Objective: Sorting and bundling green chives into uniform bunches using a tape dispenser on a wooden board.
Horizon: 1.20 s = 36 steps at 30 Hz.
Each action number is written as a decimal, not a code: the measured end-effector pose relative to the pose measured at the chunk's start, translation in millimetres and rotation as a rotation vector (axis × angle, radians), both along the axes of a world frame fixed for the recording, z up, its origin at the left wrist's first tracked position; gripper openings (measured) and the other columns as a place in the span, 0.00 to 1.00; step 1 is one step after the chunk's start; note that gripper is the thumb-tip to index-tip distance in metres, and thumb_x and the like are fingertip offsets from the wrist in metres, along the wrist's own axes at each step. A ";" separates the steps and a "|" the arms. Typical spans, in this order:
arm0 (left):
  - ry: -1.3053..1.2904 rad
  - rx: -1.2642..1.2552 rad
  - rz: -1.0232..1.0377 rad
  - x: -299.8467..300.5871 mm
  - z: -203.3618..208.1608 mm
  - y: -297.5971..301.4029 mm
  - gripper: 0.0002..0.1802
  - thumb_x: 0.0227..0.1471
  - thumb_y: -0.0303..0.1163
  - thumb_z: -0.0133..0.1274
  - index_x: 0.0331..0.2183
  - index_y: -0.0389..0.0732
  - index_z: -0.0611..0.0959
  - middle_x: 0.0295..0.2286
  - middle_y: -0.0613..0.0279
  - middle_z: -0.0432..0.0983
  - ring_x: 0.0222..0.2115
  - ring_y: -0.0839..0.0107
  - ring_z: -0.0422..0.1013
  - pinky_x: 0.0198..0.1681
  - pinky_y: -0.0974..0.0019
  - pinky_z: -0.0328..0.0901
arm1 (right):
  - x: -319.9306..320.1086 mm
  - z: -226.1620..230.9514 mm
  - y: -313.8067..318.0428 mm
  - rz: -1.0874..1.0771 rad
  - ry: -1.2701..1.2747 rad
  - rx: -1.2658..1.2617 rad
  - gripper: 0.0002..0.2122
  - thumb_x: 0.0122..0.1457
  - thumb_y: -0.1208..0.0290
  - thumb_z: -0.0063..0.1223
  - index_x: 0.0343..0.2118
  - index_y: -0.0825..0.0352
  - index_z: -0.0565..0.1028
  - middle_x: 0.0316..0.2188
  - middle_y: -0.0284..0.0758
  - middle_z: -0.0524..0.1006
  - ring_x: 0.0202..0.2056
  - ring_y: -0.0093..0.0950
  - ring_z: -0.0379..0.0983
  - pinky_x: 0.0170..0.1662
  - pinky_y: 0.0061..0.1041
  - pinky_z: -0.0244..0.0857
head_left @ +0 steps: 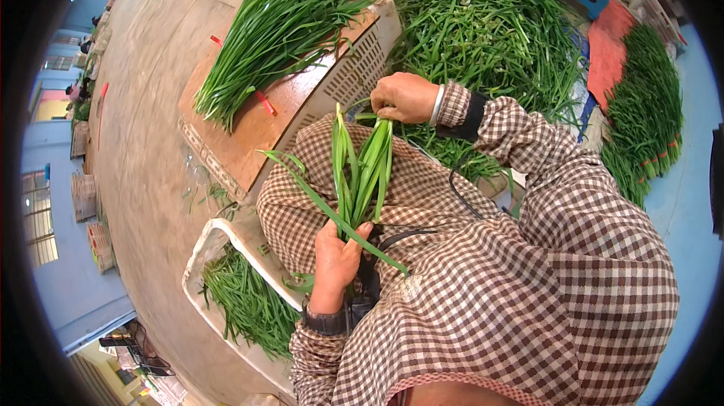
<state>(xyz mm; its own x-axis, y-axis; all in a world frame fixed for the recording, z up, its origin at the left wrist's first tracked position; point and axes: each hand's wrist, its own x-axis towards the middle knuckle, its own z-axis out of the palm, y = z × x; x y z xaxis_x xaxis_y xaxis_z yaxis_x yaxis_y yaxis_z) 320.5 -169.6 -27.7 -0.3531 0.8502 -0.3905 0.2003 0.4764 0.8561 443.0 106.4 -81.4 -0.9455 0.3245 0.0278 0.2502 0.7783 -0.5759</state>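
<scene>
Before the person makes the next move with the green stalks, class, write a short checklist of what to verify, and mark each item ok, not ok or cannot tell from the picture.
1. Left hand grips the lower end of the bunch of green stalks: ok.
2. Right hand closed on the upper end of the same bunch: ok.
3. All leaves gathered in the bunch: not ok, one long leaf sticks out sideways to the left.
4. Sorted pile on the wooden board lies apart from the hands: ok.
5. White crate with cut greens beside the left knee, within reach: ok.
6. Whether the bunch is tied: cannot tell.
</scene>
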 end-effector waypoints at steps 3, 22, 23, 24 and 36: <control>0.025 -0.032 -0.017 -0.7 1.7 0.4 0.11 0.48 0.26 0.57 0.37 0.33 0.80 0.29 0.63 0.78 0.28 0.79 0.69 0.33 0.71 0.65 | -5.7 -4.4 -5.1 -0.145 -0.032 0.103 0.07 0.51 0.72 0.53 0.28 0.68 0.69 0.21 0.38 0.72 0.24 0.38 0.71 0.29 0.35 0.67; 0.015 -0.098 -0.207 -8.6 14.2 -2.3 0.15 0.49 0.27 0.55 0.40 0.34 0.78 0.29 0.56 0.78 0.28 0.73 0.71 0.34 0.67 0.66 | -48.7 -9.0 37.3 0.210 -0.090 -0.148 0.12 0.50 0.68 0.53 0.18 0.73 0.70 0.11 0.36 0.63 0.15 0.29 0.59 0.21 0.33 0.56; -0.010 -0.069 -0.197 -8.7 12.1 -4.4 0.14 0.49 0.26 0.56 0.39 0.33 0.78 0.28 0.58 0.77 0.28 0.75 0.69 0.33 0.68 0.66 | -47.6 -9.8 37.6 0.210 -0.099 -0.192 0.11 0.50 0.68 0.53 0.22 0.73 0.72 0.14 0.36 0.65 0.16 0.29 0.60 0.22 0.33 0.57; -0.034 -0.040 -0.188 -8.9 10.1 -6.6 0.13 0.48 0.25 0.56 0.38 0.32 0.78 0.27 0.60 0.77 0.27 0.78 0.68 0.32 0.70 0.66 | -46.7 -10.9 36.9 0.209 -0.107 -0.237 0.11 0.51 0.67 0.53 0.25 0.72 0.74 0.16 0.36 0.68 0.17 0.28 0.62 0.22 0.32 0.59; -0.037 -0.043 -0.277 -10.9 10.7 -3.0 0.14 0.50 0.27 0.55 0.40 0.34 0.77 0.32 0.57 0.77 0.31 0.71 0.70 0.37 0.67 0.65 | -35.9 -26.6 23.6 0.131 -0.359 -0.606 0.19 0.49 0.62 0.59 0.39 0.72 0.73 0.23 0.35 0.73 0.21 0.22 0.65 0.25 0.27 0.62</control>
<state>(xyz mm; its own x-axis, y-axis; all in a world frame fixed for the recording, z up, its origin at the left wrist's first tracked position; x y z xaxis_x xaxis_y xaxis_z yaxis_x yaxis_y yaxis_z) 309.6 -172.6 -17.0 -0.0943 0.8946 -0.4369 0.2970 0.4441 0.8453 407.1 130.0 -108.0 -0.8946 0.0680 -0.4417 0.4321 0.3843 -0.8159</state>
